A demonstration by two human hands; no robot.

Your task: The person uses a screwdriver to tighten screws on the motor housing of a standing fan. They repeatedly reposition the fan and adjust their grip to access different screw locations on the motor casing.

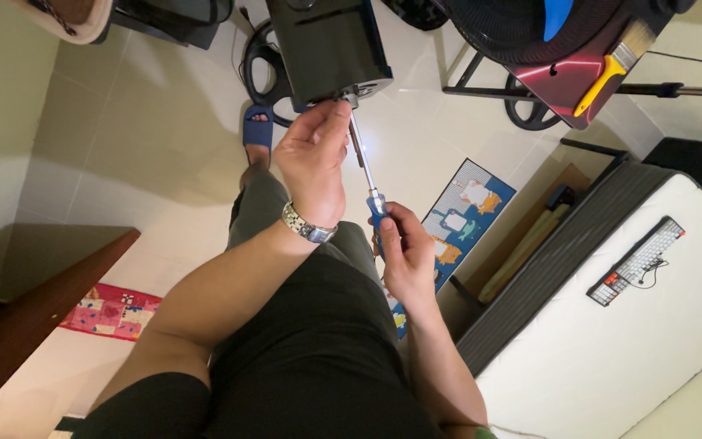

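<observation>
- Screwdriver [365, 167], long steel shaft with a blue handle, is held slanting up over the floor [164, 122], its tip set against the lower edge of a black box-shaped unit [327, 45].
- Right hand [406, 252] is seen closed round the blue handle, fingers [392, 223] wrapped firmly.
- Left hand [312, 158], wristwatch [309, 228] on the wrist, is pinched shut at the shaft's upper end, right by the tip and touching the unit's edge.
- Tool is judged stiff and light; the bare metal shaft looks slippery, so the handle is the place to be gripped, with the shaft only steadied.
- Black unit is judged heavy and rigid; it is not carried by either hand.
- A foot in a blue sandal [257, 130] is planted on the floor just below the unit.
- A yellow-handled brush [615, 65] lies on a dark red surface at upper right, well apart.
- A keyboard [637, 260] rests on a white mattress [611, 349] near the right edge.
</observation>
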